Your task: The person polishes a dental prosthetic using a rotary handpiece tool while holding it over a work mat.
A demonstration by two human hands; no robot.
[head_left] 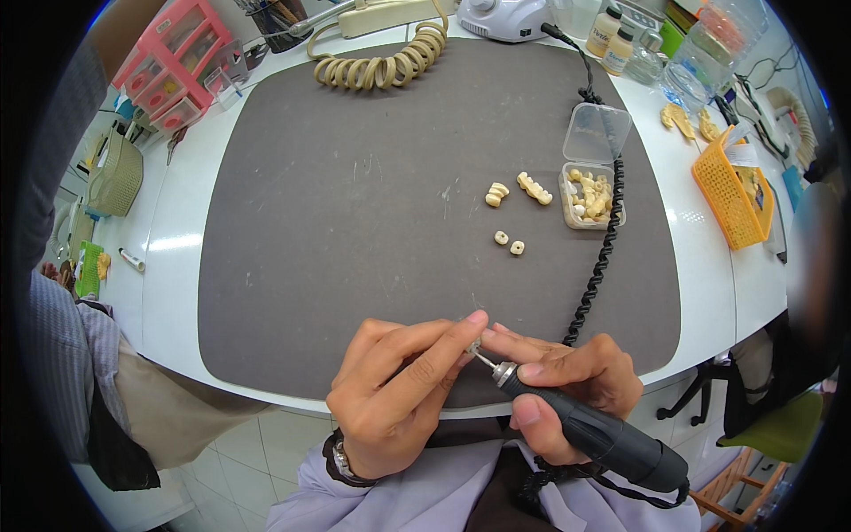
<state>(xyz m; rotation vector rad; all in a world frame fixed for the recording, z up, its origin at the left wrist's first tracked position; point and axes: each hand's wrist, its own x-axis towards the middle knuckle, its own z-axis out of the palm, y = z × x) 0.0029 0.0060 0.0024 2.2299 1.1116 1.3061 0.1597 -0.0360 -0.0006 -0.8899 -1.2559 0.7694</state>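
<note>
My right hand (576,390) wraps around a black rotary handpiece (603,430), whose thin metal bur points up and left. Its coiled black cord (598,275) runs up the mat to the far side. The fingers of my left hand (399,381) pinch a small pale dental crown (474,347) at the tip of the bur, and they hide most of it. Both hands meet over the near edge of the grey mat (337,213). Beyond them lie two single tooth crowns (510,242), a short joined tooth piece (495,194) and a longer dental bridge (534,188).
An open clear box (594,197) of tooth pieces stands right of the bridge. Farther right are an orange basket (731,191) and bottles (616,49). A beige coiled hose (381,71), a white control unit (505,19) and pink drawers (177,66) line the back. Another person's sleeve (53,133) is at left.
</note>
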